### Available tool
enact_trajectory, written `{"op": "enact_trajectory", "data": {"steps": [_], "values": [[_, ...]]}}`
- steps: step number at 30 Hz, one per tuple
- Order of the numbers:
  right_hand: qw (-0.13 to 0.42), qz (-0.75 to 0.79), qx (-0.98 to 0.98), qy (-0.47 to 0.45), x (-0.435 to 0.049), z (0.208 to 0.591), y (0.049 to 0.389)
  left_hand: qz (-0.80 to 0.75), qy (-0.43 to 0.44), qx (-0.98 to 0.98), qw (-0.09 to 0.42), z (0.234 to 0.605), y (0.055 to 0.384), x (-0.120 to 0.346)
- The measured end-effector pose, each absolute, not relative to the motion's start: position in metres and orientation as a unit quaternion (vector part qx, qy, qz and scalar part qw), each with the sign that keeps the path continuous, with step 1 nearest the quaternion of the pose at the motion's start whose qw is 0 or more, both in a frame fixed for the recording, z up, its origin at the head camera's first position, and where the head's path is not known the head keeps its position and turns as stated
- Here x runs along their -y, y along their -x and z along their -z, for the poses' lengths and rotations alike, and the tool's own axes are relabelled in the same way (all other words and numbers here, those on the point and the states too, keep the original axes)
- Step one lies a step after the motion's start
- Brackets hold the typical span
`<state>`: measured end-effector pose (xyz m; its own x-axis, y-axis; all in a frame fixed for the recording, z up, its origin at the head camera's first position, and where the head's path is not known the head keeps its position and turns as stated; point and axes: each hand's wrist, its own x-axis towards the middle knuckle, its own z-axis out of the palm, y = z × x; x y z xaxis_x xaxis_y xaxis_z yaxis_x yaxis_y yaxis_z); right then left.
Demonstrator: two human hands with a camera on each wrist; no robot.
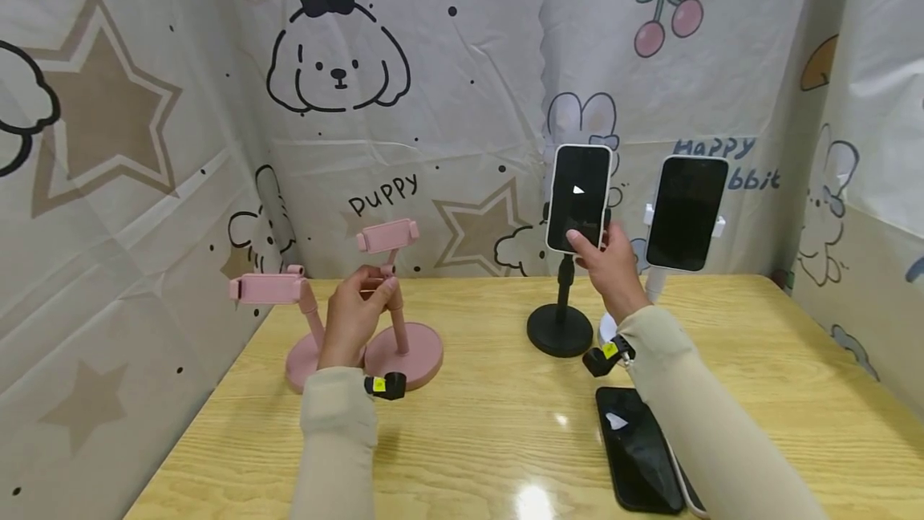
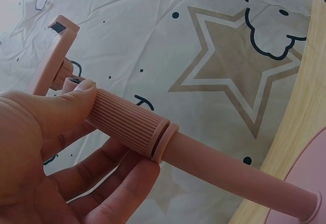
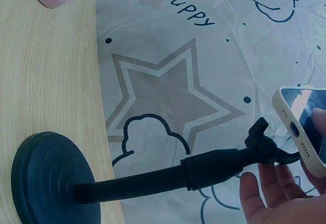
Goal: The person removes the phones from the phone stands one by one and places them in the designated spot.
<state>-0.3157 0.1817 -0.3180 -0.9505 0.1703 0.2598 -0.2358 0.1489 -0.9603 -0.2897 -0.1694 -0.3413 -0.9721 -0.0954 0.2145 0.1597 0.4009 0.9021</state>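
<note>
My left hand (image 1: 354,319) grips the upper pole of a pink phone stand (image 1: 419,355) with an empty clamp. In the left wrist view the thumb lies near the top of the ribbed collar (image 2: 130,117), with fingers beneath it. A second pink phone stand (image 1: 265,289) is just left of this hand. My right hand (image 1: 615,271) holds the lower edge of a white-edged phone (image 1: 580,191), thumb on its screen and fingers behind. That phone sits upright in a black phone stand (image 1: 560,333); its clamp is mostly hidden behind the phone.
To the right, a white phone stand (image 1: 655,283) carries another dark-screened phone (image 1: 688,215). Below my right forearm a black phone (image 1: 635,452) lies on the wooden table (image 1: 491,424), partly over another one. A printed curtain (image 1: 476,46) hangs around the back and sides.
</note>
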Motion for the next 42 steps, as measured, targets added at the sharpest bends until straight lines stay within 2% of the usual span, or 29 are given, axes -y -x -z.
{"op": "enact_trajectory", "data": {"steps": [20,25,33,40,42], "values": [[0.124,-0.627,0.768,-0.043,-0.182,0.313,0.308,0.520,0.004,0.847,0.109,0.339,0.285,0.168],[0.121,-0.624,0.771,-0.046,-0.182,0.314,0.305,0.487,-0.012,0.865,0.120,0.330,0.280,0.167],[0.107,-0.616,0.778,-0.053,-0.181,0.315,0.297,0.436,-0.015,0.886,0.156,0.303,0.256,0.173],[0.085,-0.628,0.771,-0.064,-0.173,0.316,0.277,0.433,-0.006,0.889,0.149,0.276,0.228,0.165],[0.078,-0.629,0.771,-0.065,-0.170,0.316,0.270,0.443,0.018,0.881,0.162,0.269,0.221,0.159]]}}
